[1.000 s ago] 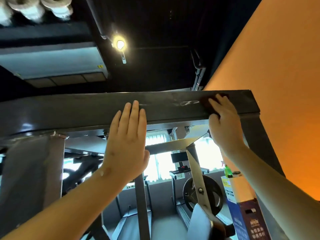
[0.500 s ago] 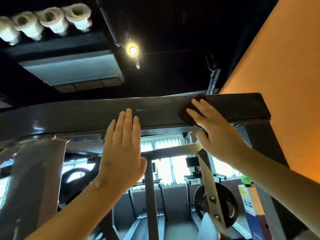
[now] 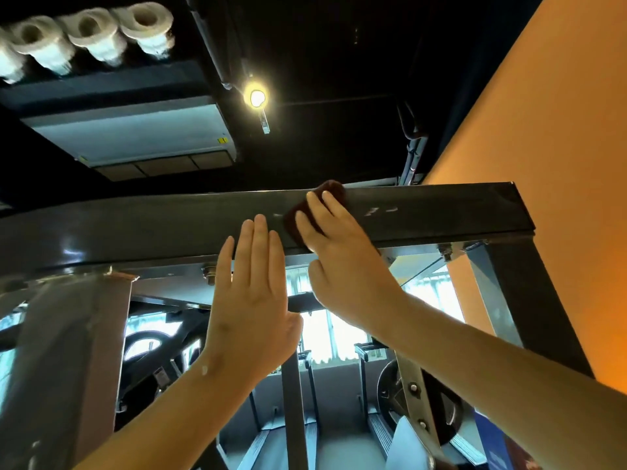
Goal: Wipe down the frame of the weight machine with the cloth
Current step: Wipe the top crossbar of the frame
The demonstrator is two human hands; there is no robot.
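I look up at the dark top crossbeam of the weight machine frame [image 3: 135, 228], which runs across the view and ends at the upper right. My right hand [image 3: 342, 259] presses a dark brown cloth [image 3: 330, 193] flat against the beam's front face near its middle. The cloth shows above and left of the fingers; the rest is hidden under the palm. My left hand [image 3: 252, 300] lies flat and open against the beam's lower edge, just left of the right hand, holding nothing.
A dark right upright [image 3: 522, 300] drops from the beam's end beside an orange wall [image 3: 559, 130]. A grey left upright [image 3: 68, 351] and a centre post [image 3: 293, 385] stand below. A ceiling lamp [image 3: 256, 98] and air unit [image 3: 135, 137] hang overhead; treadmills [image 3: 305, 435] stand beyond.
My right hand has slid the cloth leftward along the beam, from near its right end to close beside my left hand. The left hand stays flat on the beam.
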